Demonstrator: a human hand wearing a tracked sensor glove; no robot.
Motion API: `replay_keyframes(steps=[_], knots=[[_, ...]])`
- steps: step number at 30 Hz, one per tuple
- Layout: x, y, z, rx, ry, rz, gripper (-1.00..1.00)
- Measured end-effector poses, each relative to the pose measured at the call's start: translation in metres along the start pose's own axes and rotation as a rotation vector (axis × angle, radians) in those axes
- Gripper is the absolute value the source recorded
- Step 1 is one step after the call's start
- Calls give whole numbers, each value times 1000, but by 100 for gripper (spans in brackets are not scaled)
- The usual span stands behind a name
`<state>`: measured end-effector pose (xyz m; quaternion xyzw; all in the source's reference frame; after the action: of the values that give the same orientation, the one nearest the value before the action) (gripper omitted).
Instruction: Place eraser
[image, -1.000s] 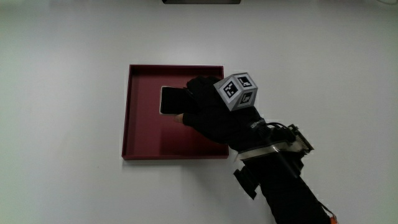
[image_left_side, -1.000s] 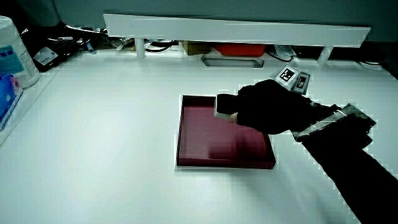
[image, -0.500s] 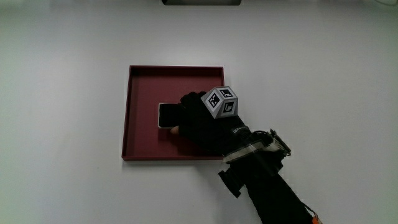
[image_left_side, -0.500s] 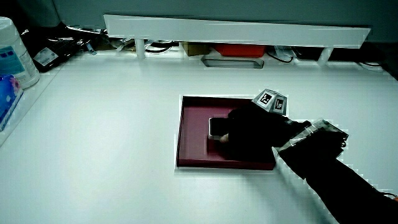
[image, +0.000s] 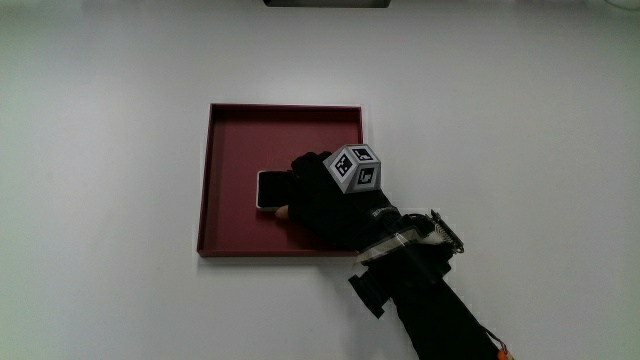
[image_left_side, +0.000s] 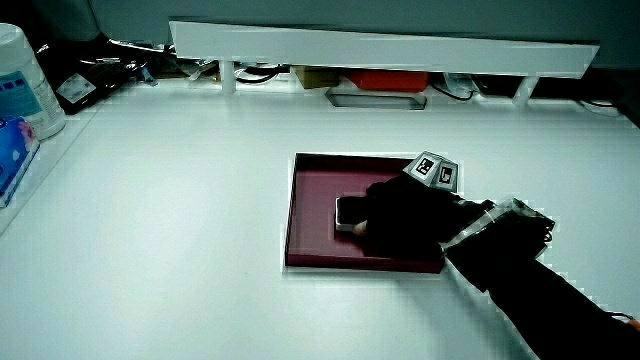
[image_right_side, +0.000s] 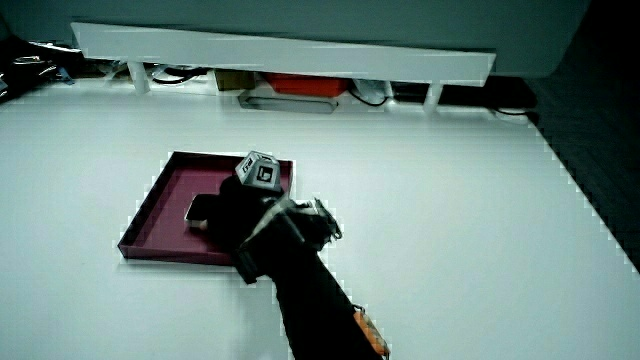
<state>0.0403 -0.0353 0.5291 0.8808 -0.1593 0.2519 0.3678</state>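
A dark red square tray (image: 232, 130) lies on the white table, and it shows in both side views (image_left_side: 310, 175) (image_right_side: 160, 215). The eraser (image: 268, 189), a dark block with a pale edge, lies low on the tray's floor near its middle (image_left_side: 349, 213) (image_right_side: 203, 210). The gloved hand (image: 320, 195) reaches over the tray's edge nearest the person, fingers curled around the eraser's end. The patterned cube (image: 355, 167) sits on the hand's back. Most of the eraser's near end is hidden under the fingers.
A low white partition (image_left_side: 380, 48) (image_right_side: 280, 50) runs along the table, with a red box (image_left_side: 392, 80) and cables under it. A white bottle with a blue label (image_left_side: 20, 85) stands at the table's edge. The forearm (image: 430, 300) crosses the table's near edge.
The hand carried the eraser nearer to the person and down onto the tray's floor. Over the last half second it has barely moved.
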Motion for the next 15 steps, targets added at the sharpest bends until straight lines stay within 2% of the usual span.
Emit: replay_keyframes(steps=[4,10,15], knots=[[2,0,0,4,2,-11,-21],[1,-1,1,-1,22,6,-43],[4,0,-1,1,4,-13,-61]])
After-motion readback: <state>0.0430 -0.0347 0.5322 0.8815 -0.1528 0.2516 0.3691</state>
